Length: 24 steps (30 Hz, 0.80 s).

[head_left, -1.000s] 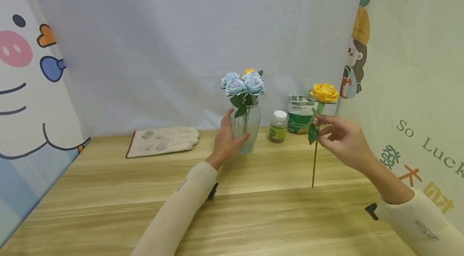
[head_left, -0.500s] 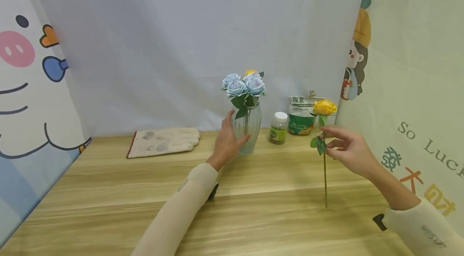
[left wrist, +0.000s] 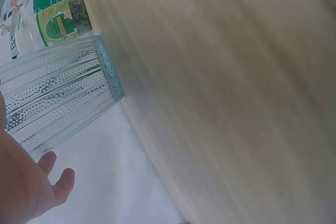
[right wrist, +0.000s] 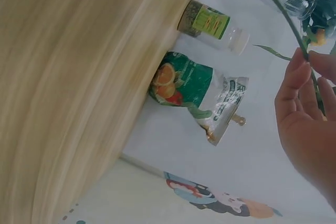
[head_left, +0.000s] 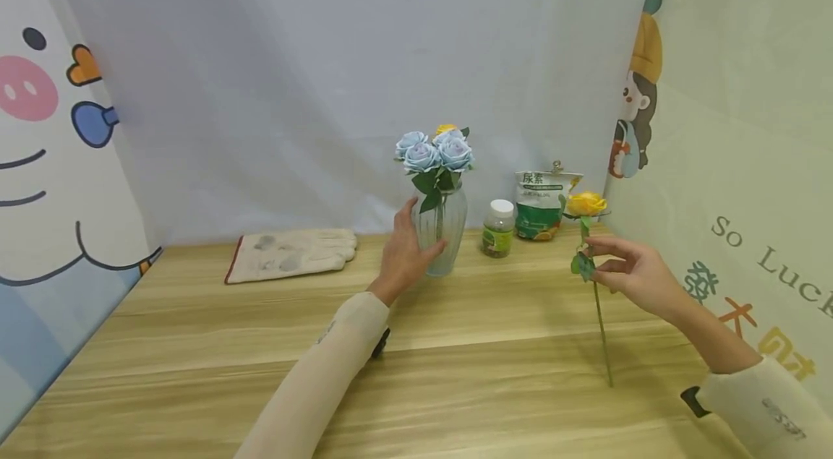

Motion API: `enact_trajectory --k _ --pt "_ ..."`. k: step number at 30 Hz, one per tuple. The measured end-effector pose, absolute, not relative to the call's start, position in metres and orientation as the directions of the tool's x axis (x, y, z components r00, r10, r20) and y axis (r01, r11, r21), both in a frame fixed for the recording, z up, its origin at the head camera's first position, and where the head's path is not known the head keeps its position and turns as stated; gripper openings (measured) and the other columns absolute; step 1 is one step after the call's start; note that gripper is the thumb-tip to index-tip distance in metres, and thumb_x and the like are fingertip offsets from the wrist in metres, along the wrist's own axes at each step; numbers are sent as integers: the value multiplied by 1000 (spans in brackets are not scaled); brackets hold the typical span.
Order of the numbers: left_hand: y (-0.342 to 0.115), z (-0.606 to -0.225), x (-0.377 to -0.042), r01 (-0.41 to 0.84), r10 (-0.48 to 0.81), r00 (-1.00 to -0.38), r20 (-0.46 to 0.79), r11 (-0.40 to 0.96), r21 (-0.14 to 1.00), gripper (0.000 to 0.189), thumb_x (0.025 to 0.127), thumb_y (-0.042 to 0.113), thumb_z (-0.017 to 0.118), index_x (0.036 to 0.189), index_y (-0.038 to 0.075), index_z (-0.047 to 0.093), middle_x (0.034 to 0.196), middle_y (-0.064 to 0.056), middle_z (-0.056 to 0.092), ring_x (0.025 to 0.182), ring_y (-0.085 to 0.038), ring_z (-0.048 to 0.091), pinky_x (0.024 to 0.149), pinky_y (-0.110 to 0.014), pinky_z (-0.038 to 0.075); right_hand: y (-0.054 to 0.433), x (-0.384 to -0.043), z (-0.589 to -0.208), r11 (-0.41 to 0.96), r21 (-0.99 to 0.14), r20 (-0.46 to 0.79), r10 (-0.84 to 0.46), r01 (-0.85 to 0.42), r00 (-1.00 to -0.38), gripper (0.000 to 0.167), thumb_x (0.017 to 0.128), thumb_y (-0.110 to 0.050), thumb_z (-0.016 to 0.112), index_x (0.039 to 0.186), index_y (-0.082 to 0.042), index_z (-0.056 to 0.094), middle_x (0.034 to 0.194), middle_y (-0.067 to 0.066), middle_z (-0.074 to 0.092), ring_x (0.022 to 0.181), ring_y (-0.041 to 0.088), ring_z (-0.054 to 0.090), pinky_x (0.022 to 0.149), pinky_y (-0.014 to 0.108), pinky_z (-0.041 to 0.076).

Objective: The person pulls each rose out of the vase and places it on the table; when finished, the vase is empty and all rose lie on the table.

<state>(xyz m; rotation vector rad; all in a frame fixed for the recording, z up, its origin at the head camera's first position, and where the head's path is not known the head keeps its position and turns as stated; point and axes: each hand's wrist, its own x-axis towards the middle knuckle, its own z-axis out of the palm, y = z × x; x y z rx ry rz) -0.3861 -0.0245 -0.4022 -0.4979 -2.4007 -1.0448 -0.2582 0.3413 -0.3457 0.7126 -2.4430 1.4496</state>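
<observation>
A clear ribbed glass vase (head_left: 455, 228) stands upright on the table, bearing several pale blue roses (head_left: 421, 155) and a yellow rose (head_left: 447, 129) behind them. My left hand (head_left: 405, 256) holds the vase from its left side, thumb across the front; the fingers behind the glass are partly hidden. Off to the right, my right hand (head_left: 641, 278) pinches the stem of another yellow rose (head_left: 588, 204) near its leaves. That rose has its bloom up, and its thin stem slants down to the right. In the right wrist view the stem (right wrist: 278, 4) passes between thumb and fingers.
Right of the vase stand a white-capped jar (head_left: 498, 229) and a green and white pouch (head_left: 543, 206) with a clip on top. Pale work gloves (head_left: 293, 254) lie at the left of the wooden table (head_left: 228, 358). Curtains hang behind and at both sides.
The right hand has moved right and down with the yellow rose, away from the vase; the stem now leans the other way. The left hand stays on the vase.
</observation>
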Motion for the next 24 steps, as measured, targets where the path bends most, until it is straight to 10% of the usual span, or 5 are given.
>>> enact_trajectory --k 17,24 --pt "-29 -401 -385 511 155 -810 566 660 551 93 87 42 75 155 12 17 148 -17 36 112 -38 58 80 -53 53 362 -273 -348 465 -801 265 -287 -376 -920 46 93 2 63 137 5 51 112 -13 64 86 12 70 54 29 50" --pt "-29 -403 -387 521 172 -804 570 666 534 94 87 41 75 155 14 16 151 -16 35 101 -37 63 78 -52 54 369 -275 -346 532 -789 173 -286 -306 -943 51 93 0 63 140 10 46 130 33 54 87 16 71 57 32 52"
